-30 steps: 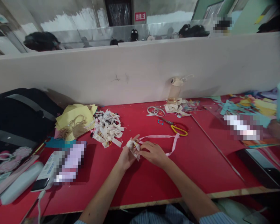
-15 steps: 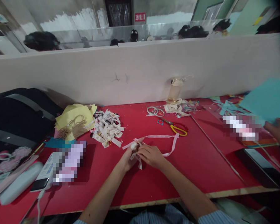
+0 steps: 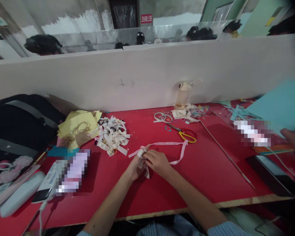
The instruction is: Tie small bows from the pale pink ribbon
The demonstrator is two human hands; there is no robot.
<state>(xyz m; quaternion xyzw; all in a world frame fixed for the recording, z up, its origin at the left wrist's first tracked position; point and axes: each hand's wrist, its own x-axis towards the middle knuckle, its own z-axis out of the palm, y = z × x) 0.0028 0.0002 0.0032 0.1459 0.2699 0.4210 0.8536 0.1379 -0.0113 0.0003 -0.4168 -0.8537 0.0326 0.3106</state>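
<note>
Two hands, left hand (image 3: 134, 167) and right hand (image 3: 157, 163), are pressed together on the desk (image 3: 206, 177), with bare red surface left all round. A pink ribbon (image 3: 169, 143) is pinched by both sets of fingers.

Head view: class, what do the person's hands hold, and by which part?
Both the left hand and right hand pinch the pink ribbon at its bunched left end; its remaining length trails loose across the red table.
</note>
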